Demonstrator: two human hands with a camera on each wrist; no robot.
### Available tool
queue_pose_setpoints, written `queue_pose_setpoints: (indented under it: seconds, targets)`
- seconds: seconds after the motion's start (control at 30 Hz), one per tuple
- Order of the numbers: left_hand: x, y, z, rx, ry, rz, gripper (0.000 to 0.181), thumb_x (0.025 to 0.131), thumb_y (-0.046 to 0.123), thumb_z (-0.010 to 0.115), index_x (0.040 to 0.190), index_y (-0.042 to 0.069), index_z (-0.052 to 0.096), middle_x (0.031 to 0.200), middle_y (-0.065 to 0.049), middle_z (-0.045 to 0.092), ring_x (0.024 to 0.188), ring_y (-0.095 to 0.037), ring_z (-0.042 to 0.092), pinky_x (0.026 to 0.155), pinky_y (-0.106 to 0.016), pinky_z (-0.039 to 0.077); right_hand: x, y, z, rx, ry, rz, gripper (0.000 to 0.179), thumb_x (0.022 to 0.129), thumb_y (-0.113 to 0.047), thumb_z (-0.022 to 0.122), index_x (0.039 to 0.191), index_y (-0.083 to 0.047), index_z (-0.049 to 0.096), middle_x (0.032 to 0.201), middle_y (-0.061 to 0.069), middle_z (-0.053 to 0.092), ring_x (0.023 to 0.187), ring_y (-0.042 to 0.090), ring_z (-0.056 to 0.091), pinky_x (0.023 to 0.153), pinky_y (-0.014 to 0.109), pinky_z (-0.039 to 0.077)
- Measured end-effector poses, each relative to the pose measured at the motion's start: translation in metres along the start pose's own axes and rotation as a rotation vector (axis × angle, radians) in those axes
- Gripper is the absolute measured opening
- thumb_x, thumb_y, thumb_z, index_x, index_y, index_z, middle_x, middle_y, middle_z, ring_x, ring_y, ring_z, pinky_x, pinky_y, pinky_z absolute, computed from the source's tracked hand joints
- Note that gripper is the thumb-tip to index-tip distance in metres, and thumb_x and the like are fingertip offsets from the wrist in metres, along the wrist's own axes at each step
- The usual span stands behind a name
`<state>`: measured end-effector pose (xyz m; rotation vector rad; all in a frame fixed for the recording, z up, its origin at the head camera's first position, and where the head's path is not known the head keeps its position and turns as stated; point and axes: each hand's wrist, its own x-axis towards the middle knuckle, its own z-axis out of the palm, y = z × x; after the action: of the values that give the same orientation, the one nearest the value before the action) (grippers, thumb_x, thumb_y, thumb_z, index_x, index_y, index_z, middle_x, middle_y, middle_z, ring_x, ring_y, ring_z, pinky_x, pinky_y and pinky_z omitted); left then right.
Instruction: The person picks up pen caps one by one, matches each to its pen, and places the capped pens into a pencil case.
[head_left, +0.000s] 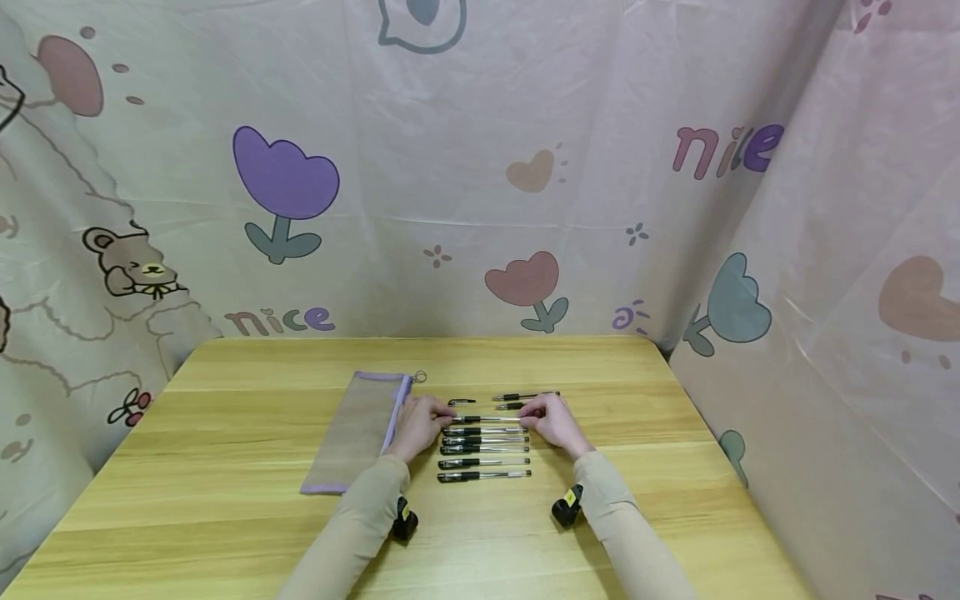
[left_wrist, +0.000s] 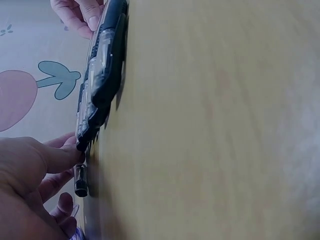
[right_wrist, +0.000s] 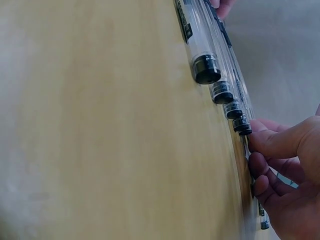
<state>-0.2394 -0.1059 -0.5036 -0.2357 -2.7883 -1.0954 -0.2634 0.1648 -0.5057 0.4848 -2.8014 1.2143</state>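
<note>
Two hands meet over a wooden table (head_left: 637,500) from where I stand, one at each end of a black gel pen (head_left: 491,418) that lies crosswise between them. The left hand (head_left: 417,425) has its thumb and fingertips pinched on the pen's left end, and the right hand (head_left: 553,422) has its thumb and fingertips together on the other end. Just nearer the person, five more black gel pens (head_left: 468,462) lie roughly parallel, three of them close together and the nearest two spaced apart. Beyond the held pen I see a loose black pen cap (head_left: 461,402) near the left hand, and two further pens, an upper one (head_left: 528,396) and a lower one (head_left: 510,407), near the right, the lower partly hidden by that hand. At the left lies a beige zip pouch (head_left: 356,433) with purple edging, a metal ring (head_left: 420,377) at its far corner; whether the left hand touches it, I can't tell
</note>
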Motion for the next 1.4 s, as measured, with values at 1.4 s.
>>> queue_pose_setpoints:
  seconds: [1.4]
  targets:
    - [-0.013,-0.003,-0.008,-0.095,0.092,-0.029,0.022,0.094,0.015,0.07,0.114,0.008,0.075,0.111,-0.01,0.075,0.099,-0.027,0.052,0.094,-0.047,0.035,0.011,0.021,-0.014,-0.098,0.151,0.091,0.013,0.085,-0.008,0.079,0.098,-0.009,0.077,0.106,0.01,0.069,0.107,0.03,0.055,0.097,0.048,0.042]
